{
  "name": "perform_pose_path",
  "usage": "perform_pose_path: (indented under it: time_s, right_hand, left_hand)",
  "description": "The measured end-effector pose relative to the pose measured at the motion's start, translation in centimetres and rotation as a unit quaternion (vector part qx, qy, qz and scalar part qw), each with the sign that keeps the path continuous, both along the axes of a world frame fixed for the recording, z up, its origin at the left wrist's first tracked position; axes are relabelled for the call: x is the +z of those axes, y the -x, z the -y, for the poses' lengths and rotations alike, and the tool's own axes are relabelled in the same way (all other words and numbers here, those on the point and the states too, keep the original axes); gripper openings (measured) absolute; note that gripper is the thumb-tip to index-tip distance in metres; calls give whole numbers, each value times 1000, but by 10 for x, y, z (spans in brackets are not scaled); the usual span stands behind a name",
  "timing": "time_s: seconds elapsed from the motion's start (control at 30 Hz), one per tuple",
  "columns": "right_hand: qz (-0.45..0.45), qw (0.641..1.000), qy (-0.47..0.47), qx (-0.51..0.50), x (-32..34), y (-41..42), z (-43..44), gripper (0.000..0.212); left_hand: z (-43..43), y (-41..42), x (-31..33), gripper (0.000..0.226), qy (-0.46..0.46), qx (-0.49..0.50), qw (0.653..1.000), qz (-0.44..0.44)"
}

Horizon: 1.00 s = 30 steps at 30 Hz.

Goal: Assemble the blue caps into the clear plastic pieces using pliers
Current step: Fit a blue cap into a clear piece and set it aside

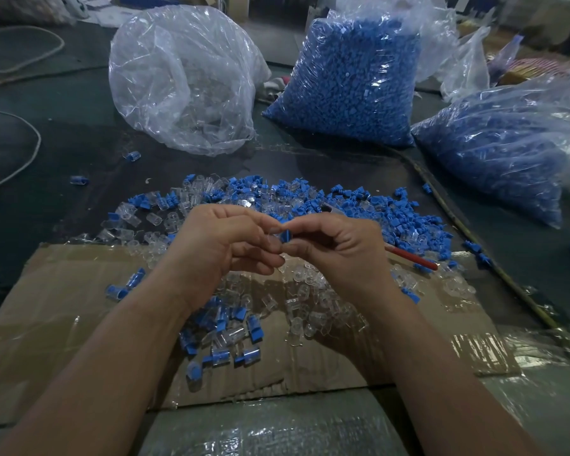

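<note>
The left hand (pixel 224 240) pinches what seems a clear piece (pixel 272 237), and the right hand (pixel 339 241) pinches a blue cap (pixel 286 234) against it, above the counter (pixel 79 153). The cap should sit square in the opening before squeezing. The pliers (pixel 413 257) lie just behind.

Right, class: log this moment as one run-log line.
left hand: holds clear piece | right hand: pinches cap | pliers: lying on pile, not held

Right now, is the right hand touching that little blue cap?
Touching. The head view shows the right hand pinching the blue cap between thumb and forefinger; the left hand pinches a clear piece.
</note>
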State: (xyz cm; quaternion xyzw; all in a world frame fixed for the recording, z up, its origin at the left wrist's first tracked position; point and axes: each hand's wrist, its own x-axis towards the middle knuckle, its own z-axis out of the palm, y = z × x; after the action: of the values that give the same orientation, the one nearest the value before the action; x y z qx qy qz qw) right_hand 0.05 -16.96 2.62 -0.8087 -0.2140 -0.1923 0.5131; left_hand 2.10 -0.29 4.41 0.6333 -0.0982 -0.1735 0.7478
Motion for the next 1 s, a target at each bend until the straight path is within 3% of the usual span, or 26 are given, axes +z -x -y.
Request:
perform_pose_path:
  time_s: [0.13, 0.77, 0.9, 1.0]
  right_hand:
    - [2, 1000, 10, -1, 1, 0, 0, 28]
    - [45, 997, 63, 2, 3, 1, -3, 25]
    - [-39, 995, 87, 7, 9, 4, 0, 39]
    - [-134, 977, 135, -101, 15, 1, 16, 58]
  left_hand:
    - [1, 1, -1, 7, -8, 1, 1000, 3]
    - [1, -1, -5, 10, -49, 7, 999, 6]
    - [2, -2, -6, 11, -37, 16, 999, 6]
    - [2, -3, -8, 9, -27, 31, 999, 5]
